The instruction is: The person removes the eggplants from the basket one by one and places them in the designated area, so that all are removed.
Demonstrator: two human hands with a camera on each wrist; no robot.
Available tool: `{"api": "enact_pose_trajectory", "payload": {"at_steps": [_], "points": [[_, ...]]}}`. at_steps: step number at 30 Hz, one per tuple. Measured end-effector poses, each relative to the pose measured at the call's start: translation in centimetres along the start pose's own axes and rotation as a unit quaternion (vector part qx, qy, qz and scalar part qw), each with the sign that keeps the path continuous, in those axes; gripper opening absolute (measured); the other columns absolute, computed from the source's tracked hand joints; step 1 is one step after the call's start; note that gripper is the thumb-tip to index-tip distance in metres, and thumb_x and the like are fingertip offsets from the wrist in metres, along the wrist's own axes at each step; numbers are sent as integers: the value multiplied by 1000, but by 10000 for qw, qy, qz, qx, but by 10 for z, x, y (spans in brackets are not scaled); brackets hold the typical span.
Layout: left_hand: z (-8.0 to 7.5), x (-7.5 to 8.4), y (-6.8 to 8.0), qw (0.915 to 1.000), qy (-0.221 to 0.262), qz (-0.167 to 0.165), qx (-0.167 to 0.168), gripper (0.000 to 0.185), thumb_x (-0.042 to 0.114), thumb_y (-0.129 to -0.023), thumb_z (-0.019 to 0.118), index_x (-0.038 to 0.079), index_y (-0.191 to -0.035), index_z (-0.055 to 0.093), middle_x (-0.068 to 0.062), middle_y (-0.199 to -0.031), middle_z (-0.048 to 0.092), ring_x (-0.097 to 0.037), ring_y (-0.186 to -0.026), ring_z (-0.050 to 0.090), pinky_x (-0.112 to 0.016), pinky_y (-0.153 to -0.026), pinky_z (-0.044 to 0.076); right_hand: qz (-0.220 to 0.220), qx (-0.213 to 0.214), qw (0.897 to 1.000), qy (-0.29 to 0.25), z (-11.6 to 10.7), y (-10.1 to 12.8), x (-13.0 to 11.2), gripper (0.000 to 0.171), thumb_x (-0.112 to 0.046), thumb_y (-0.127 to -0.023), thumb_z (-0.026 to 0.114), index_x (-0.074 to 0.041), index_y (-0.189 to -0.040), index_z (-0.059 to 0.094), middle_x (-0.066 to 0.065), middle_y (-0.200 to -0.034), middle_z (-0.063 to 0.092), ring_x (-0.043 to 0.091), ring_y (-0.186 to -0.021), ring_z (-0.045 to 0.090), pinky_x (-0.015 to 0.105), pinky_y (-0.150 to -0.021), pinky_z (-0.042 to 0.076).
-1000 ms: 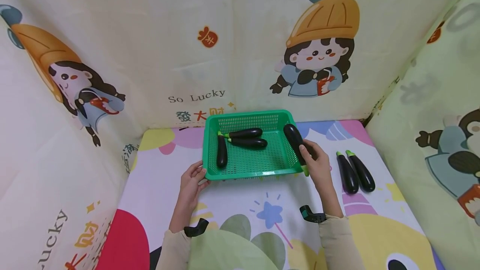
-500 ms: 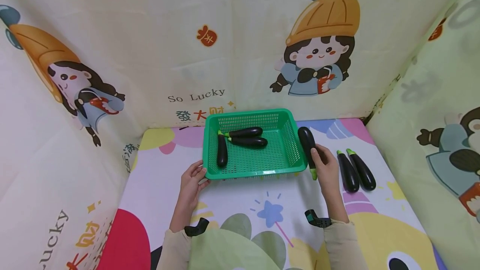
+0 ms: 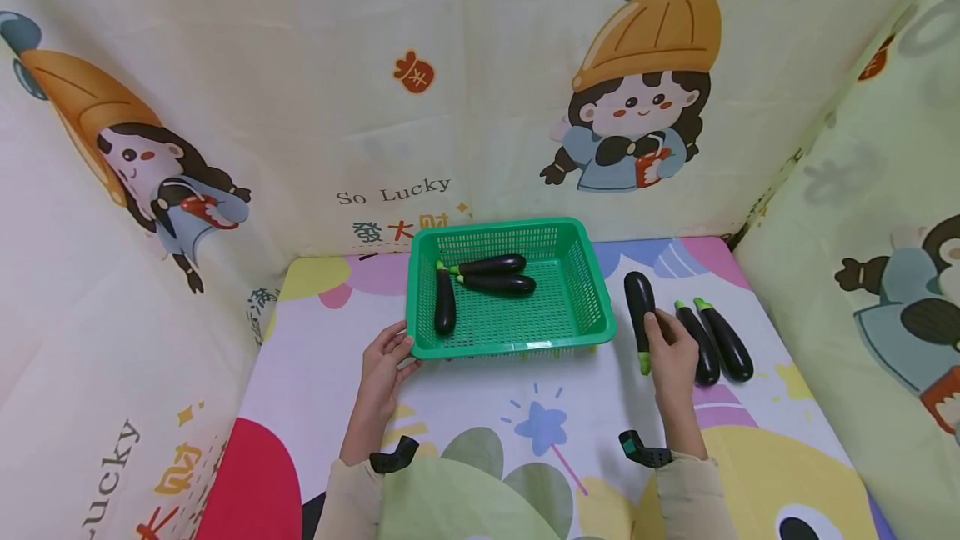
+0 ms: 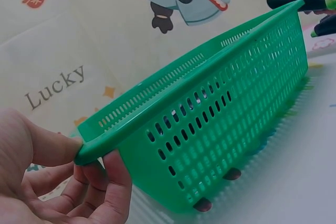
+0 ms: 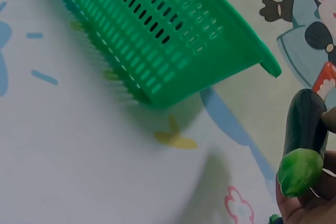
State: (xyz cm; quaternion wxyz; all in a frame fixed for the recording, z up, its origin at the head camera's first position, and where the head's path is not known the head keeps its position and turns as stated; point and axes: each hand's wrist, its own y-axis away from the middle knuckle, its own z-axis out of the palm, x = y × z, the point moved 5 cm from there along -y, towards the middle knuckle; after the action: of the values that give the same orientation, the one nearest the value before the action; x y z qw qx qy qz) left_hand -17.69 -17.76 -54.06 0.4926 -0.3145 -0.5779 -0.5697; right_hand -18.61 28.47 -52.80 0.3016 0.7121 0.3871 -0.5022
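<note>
**Cartoon walls are looking on as one eggplant is moving away from the basket**

Pale cloth walls with cartoon kids in big hats are standing round a bright desk. A green basket full of little holes is sitting near the back wall. The left hand is pinching its near left corner, thumb on top of the rim and fingers below. The right hand is holding a dark eggplant, with the green end pointing back toward the person. So the two hands are working well apart.

A second ago, that eggplant was hanging over the basket's right side. Now it is hanging to the right of the basket, close to two more eggplants that are lying on the desk. It seems to be floating off the desk. For the work, that is putting one eggplant outside, while three eggplants are lying inside, just as before.

"So Lucky" is showing on the back wall, and colored Chinese letters, 發 and 大, are sitting under it. On the left wall, "ucky" is running upward, its first letter hard to see.
</note>
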Motion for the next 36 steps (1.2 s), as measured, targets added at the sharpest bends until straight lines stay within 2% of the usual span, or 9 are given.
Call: {"api": "enact_pose_trajectory", "payload": {"at_steps": [5, 10, 13, 16, 20, 23, 26, 29, 36], "points": [[-1, 0, 0, 10000, -14, 16, 5, 43, 9, -108, 55, 4, -150, 49, 3, -109, 63, -8, -85, 66, -27, -77, 61, 101, 295, 9994, 131, -7, 0, 10, 51, -42, -104, 63, -5, -138, 67, 23, -131, 69, -16, -86, 56, 2, -76, 45], [-1, -1, 0, 10000, -7, 33, 22, 43, 9, -108, 56, 4, -150, 50, 3, -108, 63, -8, -85, 67, -27, -77, 61, 44, 795, 9949, 626, -17, 1, 15, 46, -41, -102, 66, -6, -132, 72, 22, -124, 74, -21, -81, 51, 3, -74, 40], [-1, -2, -1, 10000, 5, 37, 11, 43, 9, -108, 56, 4, -149, 50, 3, -107, 63, -8, -85, 67, -27, -77, 61, 98, 880, 9932, 754, -20, 1, 22, 46, -39, -103, 65, -5, -132, 71, 22, -122, 74, -20, -79, 50, 4, -71, 40], [-1, -2, -2, 10000, 33, 45, -9, 43, 10, -107, 57, 4, -149, 51, 3, -106, 63, -8, -85, 67, -28, -77, 61, 214, 888, 9923, 836, -23, 1, 30, 49, -40, -103, 64, -2, -134, 69, 22, -123, 72, -13, -81, 49, 2, -65, 39], [-1, -1, -1, 10000, 62, 56, -19, 43, 9, -107, 57, 3, -149, 50, 4, -105, 63, -8, -85, 66, -28, -77, 61, 242, 971, 9905, 946, -24, 0, 38, 50, -38, -104, 63, 2, -134, 67, 25, -123, 70, 5, -89, 52, 2, -61, 36], [-1, -2, 0, 10000, 58, 49, -9, 43, 9, -107, 57, 3, -149, 50, 4, -106, 63, -8, -85, 66, -28, -77, 61, 184, 1105, 9879, 1077, -25, 1, 42, 48, -34, -104, 63, 4, -133, 67, 26, -122, 70, 21, -96, 59, 11, -69, 40], [-1, -2, 0, 10000, 31, 44, 0, 43, 10, -107, 57, 3, -149, 50, 3, -107, 63, -8, -85, 67, -28, -77, 61, 123, 1227, 9850, 1207, -25, 2, 44, 47, -31, -104, 63, 6, -132, 66, 30, -124, 70, 37, -106, 63, 33, -86, 48], [-1, -2, 0, 10000, 9, 40, 3, 43, 10, -107, 57, 3, -149, 50, 3, -107, 63, -8, -85, 67, -27, -76, 61, 35, 1325, 9823, 1325, -26, 3, 43, 47, -30, -103, 64, 8, -132, 65, 32, -126, 68, 47, -113, 63, 55, -98, 45], [-1, -1, 0, 10000, 19, 77, -10, 43, 10, -107, 58, 3, -149, 51, 4, -106, 64, -7, -84, 68, -27, -76, 62, -107, 1409, 9740, 1770, -24, 7, 38, 49, -29, -103, 63, 7, -136, 62, 33, -128, 66, 50, -117, 60, 63, -104, 43]]}}
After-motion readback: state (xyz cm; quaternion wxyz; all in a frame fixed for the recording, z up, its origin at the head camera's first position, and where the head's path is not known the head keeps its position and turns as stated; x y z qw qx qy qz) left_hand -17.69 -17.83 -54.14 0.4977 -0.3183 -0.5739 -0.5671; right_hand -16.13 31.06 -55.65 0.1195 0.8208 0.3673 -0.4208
